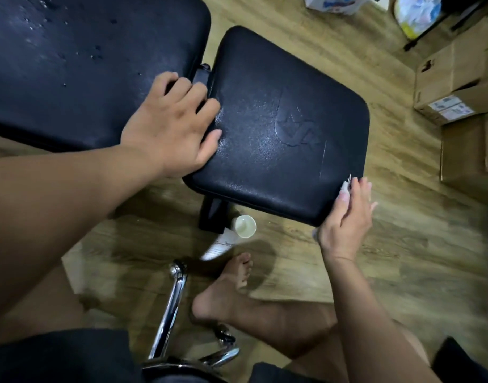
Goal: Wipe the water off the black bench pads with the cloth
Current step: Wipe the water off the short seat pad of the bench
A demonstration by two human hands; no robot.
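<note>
Two black bench pads fill the upper left. The large back pad (80,64) carries scattered water drops near its top left. The smaller seat pad (278,128) shows an embossed logo and faint wet streaks. My left hand (171,123) rests across the gap between the pads, its fingers curled over the seat pad's near-left edge. My right hand (347,214) is at the seat pad's lower right corner and pinches a small white cloth (347,186), of which only a scrap shows above the fingers.
A white paper cup (245,226) lies on the wood floor under the seat pad beside the black bench leg (212,215). Chrome chair legs (171,308) and my bare foot (223,294) are below. Cardboard boxes (458,87) and plastic bags (417,15) stand at the right.
</note>
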